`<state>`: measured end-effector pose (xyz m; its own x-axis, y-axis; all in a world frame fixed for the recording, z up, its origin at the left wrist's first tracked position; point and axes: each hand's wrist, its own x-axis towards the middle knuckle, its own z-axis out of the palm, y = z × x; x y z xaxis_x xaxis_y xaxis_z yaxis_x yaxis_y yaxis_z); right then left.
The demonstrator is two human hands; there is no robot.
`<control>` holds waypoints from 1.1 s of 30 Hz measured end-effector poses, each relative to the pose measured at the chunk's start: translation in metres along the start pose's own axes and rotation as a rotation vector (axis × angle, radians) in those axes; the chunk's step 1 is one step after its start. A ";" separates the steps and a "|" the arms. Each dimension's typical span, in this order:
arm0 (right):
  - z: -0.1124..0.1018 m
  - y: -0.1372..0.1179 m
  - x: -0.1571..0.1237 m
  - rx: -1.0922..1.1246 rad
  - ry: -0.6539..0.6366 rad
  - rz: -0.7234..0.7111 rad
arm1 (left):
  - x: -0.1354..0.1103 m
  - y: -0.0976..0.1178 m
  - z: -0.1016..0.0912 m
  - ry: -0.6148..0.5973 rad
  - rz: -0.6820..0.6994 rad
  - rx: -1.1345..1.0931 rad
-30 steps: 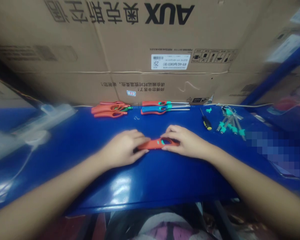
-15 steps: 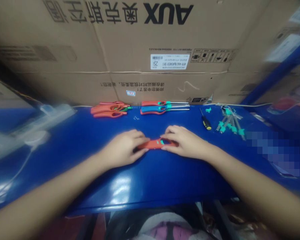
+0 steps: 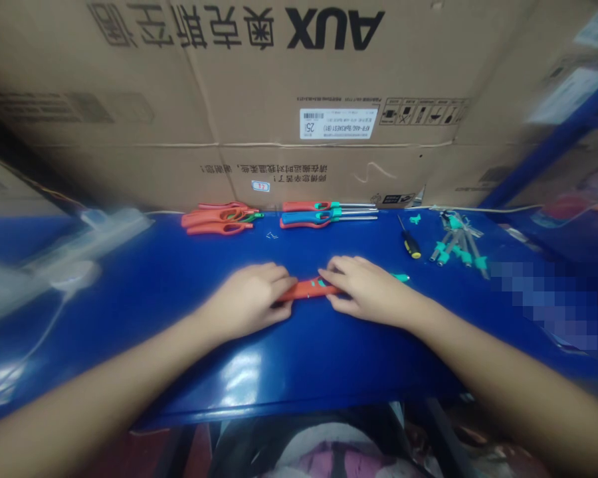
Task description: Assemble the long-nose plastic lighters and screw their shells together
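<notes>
Gripping one long orange-red plastic lighter-style handle (image 3: 306,290) with teal bits in its opening, both hands low over the glossy blue tabletop (image 3: 259,378), roughly mid-table, near side of the parts row. Left hand (image 3: 252,295) has the left end, fingers curled over the top, thumb on the near edge, closed down on it. Right hand (image 3: 371,289) closed over the other end, index finger and thumb either side of it, palm covering much of that part; how tight, cannot tell. Small teal tip (image 3: 401,277) pokes out past the right hand; join to the handle hidden. Handle lies crosswise, about level; whether it touches the table, cannot tell. Behind, at the foot of the large brown printed cardboard sheet (image 3: 179,133): pile of orange-red plastic handles (image 3: 219,229) at left with a bit of green among them; then orange-red and blue lighters with silver metal rods (image 3: 303,217), stacked side by side, rods pointing right. Tiny pale slivers (image 3: 272,235) between and just in front of those two groups. Further right, black-and-yellow screwdriver (image 3: 411,245), small teal plastic piece (image 3: 415,219) near it, then heap of metal tubes with teal plastic fittings (image 3: 461,242).
</notes>
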<state>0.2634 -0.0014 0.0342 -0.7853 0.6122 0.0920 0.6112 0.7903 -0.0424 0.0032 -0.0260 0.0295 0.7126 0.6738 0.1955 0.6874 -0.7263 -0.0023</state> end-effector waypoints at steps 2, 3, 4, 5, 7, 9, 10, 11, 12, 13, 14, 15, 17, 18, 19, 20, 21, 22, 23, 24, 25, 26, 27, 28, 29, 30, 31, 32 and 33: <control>0.000 0.002 0.000 0.022 0.021 -0.025 | -0.001 -0.001 0.002 0.028 0.005 -0.007; 0.001 0.003 0.000 0.034 0.036 -0.033 | -0.001 -0.001 0.002 0.043 0.005 -0.019; 0.001 0.004 -0.001 0.046 0.050 -0.040 | -0.001 -0.002 0.003 0.056 0.002 -0.034; 0.002 0.005 -0.001 0.057 0.063 -0.047 | -0.001 -0.002 0.003 0.068 0.000 -0.051; 0.002 0.006 -0.002 0.062 0.084 -0.067 | -0.002 -0.001 0.003 0.087 -0.004 -0.087; 0.002 0.006 -0.003 0.044 0.098 -0.094 | -0.002 0.000 0.003 0.105 -0.002 -0.113; 0.002 0.006 -0.004 0.033 0.108 -0.106 | -0.002 0.001 0.002 0.116 0.001 -0.119; 0.001 0.007 -0.004 0.028 0.119 -0.112 | -0.002 0.002 0.001 0.130 0.003 -0.119; 0.000 0.007 -0.004 0.032 0.132 -0.110 | -0.002 0.002 0.000 0.140 0.003 -0.115; -0.001 0.008 -0.003 0.046 0.144 -0.102 | -0.002 0.002 -0.001 0.148 0.002 -0.109; -0.002 0.009 -0.003 0.064 0.155 -0.087 | -0.001 0.002 -0.002 0.152 0.000 -0.103; -0.003 0.010 -0.003 0.079 0.165 -0.068 | -0.001 0.001 -0.003 0.153 -0.003 -0.099; -0.005 0.013 -0.003 0.081 0.185 -0.021 | 0.000 -0.001 -0.004 0.152 -0.015 -0.094; -0.006 0.015 -0.003 0.071 0.194 -0.002 | 0.000 -0.002 -0.005 0.153 -0.020 -0.094; -0.007 0.015 -0.004 0.058 0.201 0.013 | -0.001 -0.003 -0.005 0.153 -0.026 -0.096; -0.008 0.016 -0.004 0.044 0.204 0.022 | -0.001 -0.004 -0.005 0.150 -0.029 -0.101; -0.008 0.015 -0.005 0.032 0.202 0.026 | -0.001 -0.004 -0.005 0.145 -0.031 -0.108; -0.009 0.015 -0.006 0.020 0.194 0.025 | -0.001 -0.005 -0.006 0.137 -0.030 -0.117; -0.009 0.015 -0.007 0.010 0.183 0.024 | -0.001 -0.005 -0.006 0.124 -0.030 -0.125; -0.009 0.014 -0.007 0.002 0.176 0.026 | -0.001 -0.005 -0.006 0.112 -0.033 -0.131; -0.008 0.014 -0.007 -0.002 0.174 0.033 | -0.001 -0.005 -0.006 0.099 -0.042 -0.135; -0.008 0.014 -0.007 0.000 0.176 0.046 | 0.000 -0.005 -0.007 0.092 -0.058 -0.136; -0.008 0.014 -0.006 0.004 0.181 0.064 | 0.000 -0.004 -0.007 0.090 -0.079 -0.138; -0.008 0.014 -0.006 0.004 0.181 0.089 | 0.001 -0.004 -0.007 0.095 -0.100 -0.145; -0.008 0.013 -0.005 -0.003 0.175 0.116 | 0.001 -0.003 -0.007 0.102 -0.117 -0.161; -0.008 0.012 -0.004 -0.014 0.161 0.142 | 0.001 -0.003 -0.007 0.109 -0.127 -0.184; -0.009 0.010 -0.004 -0.025 0.143 0.164 | 0.002 -0.002 -0.007 0.113 -0.130 -0.209; -0.010 0.009 -0.003 -0.031 0.126 0.178 | 0.002 -0.002 -0.007 0.113 -0.126 -0.230; -0.011 0.007 -0.003 -0.030 0.115 0.186 | 0.001 -0.002 -0.007 0.112 -0.119 -0.241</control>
<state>0.2712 0.0019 0.0449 -0.6437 0.7392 0.1979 0.7482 0.6623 -0.0401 0.0021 -0.0247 0.0362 0.5997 0.7467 0.2879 0.7025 -0.6635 0.2574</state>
